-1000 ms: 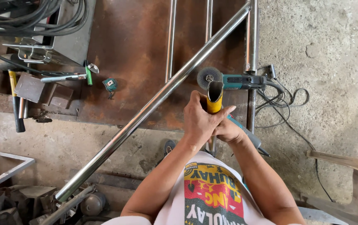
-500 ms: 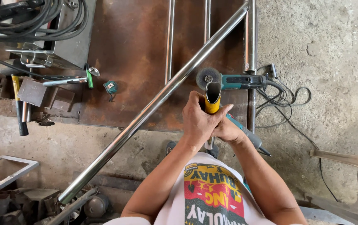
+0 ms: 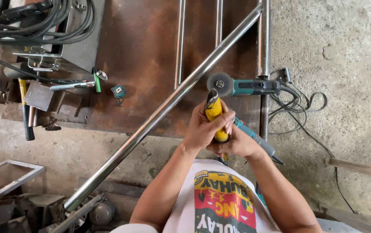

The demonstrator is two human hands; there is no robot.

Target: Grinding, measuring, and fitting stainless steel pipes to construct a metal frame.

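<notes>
both hands (image 3: 220,131) gripping yellow tool (image 3: 213,113), table edge

Rusty steel plate (image 3: 142,64) is taking up most of my bench, with a long shiny pipe (image 3: 159,112) lying diagonally over it. Black cables (image 3: 34,21) are piling up top left, a hammer (image 3: 25,112) is hanging off the edge, and a small green tape measure (image 3: 118,91) is sitting nearby.

One long steel tube (image 3: 159,110) slants just left of the left hand (image 3: 202,127). Three thinner steel rods (image 3: 179,43) lie beyond the hands. One teal angle grinder (image 3: 241,86) sits just above the right hand (image 3: 237,144). One small tape measure (image 3: 118,91) and one hammer (image 3: 25,110) lie far left.
</notes>
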